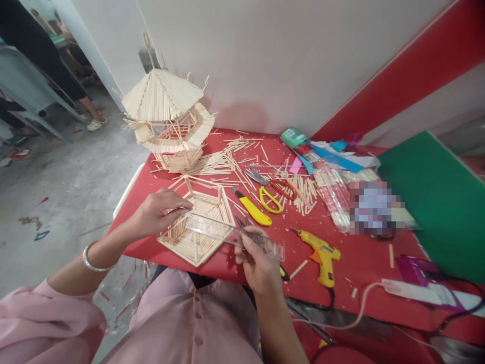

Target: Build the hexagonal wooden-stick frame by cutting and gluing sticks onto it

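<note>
A hexagonal tray of thin wooden sticks [197, 227] lies at the red table's near edge. My left hand [157, 212] rests on its left rim with fingers pinched together on the sticks. My right hand [257, 260] grips a clear plastic ruler [227, 232] that lies across the tray's right side. A finished stick pagoda [168, 121] stands behind the tray at the table's far left.
Loose sticks [235, 162] cover the red table [359, 263]. Right of the tray lie a yellow utility knife [253, 208], scissors [271, 189], a yellow glue gun [321, 253] with its cord, stick packets [333, 194] and a green board [435, 202]. Another person's legs [83, 101] show far left.
</note>
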### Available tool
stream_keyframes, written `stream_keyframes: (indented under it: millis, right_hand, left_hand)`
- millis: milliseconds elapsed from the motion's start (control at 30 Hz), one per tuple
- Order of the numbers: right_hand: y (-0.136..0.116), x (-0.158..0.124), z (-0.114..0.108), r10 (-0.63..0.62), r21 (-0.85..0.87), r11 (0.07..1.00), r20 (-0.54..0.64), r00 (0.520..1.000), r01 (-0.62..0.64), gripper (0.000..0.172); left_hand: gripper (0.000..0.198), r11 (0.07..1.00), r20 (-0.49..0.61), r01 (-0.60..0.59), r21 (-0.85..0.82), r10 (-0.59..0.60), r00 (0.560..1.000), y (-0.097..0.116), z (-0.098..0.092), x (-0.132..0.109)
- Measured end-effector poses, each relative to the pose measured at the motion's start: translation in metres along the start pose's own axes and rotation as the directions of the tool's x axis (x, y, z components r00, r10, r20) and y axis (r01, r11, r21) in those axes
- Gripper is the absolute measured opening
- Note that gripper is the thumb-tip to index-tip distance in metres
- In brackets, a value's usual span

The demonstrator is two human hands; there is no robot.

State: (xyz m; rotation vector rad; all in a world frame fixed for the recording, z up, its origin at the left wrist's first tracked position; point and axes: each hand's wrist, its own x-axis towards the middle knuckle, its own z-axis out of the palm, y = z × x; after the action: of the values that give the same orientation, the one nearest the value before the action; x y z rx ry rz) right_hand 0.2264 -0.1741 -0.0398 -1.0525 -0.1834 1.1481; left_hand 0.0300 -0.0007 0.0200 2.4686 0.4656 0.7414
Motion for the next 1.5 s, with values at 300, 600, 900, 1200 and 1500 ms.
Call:
stream_keyframes:
  millis: [300,600,900,1200,1500]
  right_hand:
    - [0.0001,0.0003,-0.0019,0.001,-0.019,1.000,0.007,1.000,0.000,0.035]
    - [-0.0002,0.0006,-0.0008,-0.005,0.002,1.000,0.014,1.000,0.005,0.036]
    - [-0.0015,-0.0001,0.0002,-0.007,0.002,1.000,0.007,1.000,0.007,0.037]
    - [-0.0015,0.0000,0.0005,-0.018,-0.009,1.000,0.003,1.000,0.019,0.036]
    - [-0.0040,-0.0002,0.0039,-0.007,-0.005,1.000,-0.021,1.000,0.007,0.039]
  left_hand:
    - [0.015,1.000,0.001,0.000,-0.005,0.000,1.000,-0.0018,0.0004,-0.0015]
    - [0.016,1.000,-0.005,-0.001,0.003,0.001,1.000,-0.0001,0.0007,-0.0003]
    - [0.015,1.000,-0.004,-0.001,0.002,0.001,1.000,0.0000,0.0006,-0.0005]
    - [0.015,1.000,-0.005,0.010,-0.015,-0.010,1.000,-0.0006,0.0011,-0.0008]
    - [0.016,0.999,-0.004,0.026,-0.023,-0.026,1.000,0.0000,0.0012,-0.0010]
